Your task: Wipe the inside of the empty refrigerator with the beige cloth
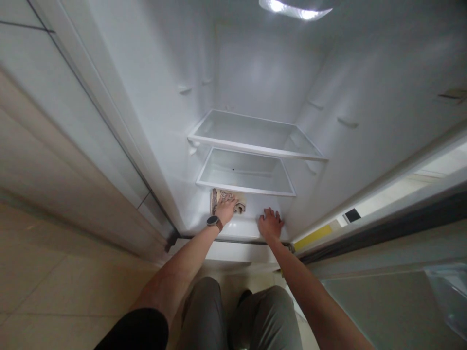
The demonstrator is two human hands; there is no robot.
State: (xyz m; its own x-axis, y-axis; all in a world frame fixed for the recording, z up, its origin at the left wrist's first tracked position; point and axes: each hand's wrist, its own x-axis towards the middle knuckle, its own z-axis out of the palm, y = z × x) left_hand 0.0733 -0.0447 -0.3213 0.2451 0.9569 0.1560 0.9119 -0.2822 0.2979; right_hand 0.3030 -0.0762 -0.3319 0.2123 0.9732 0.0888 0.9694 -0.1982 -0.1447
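Observation:
My left hand (225, 209) lies with its fingers stretched out on a folded, patterned beige-and-brown cloth (240, 206). The cloth rests on the white bottom (246, 226) of a refrigerator, its right edge curled up. A watch (213, 220) with a brown strap is on that wrist. To the right, my right hand (270, 223) leans on the same white bottom near the side wall, fingers apart and slightly bent, nothing in them. Its palm is hidden.
Two white-framed glass shelves, a lower one (248, 191) and an upper one (255, 147), sit just above and behind my hands. A lamp (295, 8) shines at the top. The opened door (386, 296) stands to the right, a wooden panel (54, 160) to the left.

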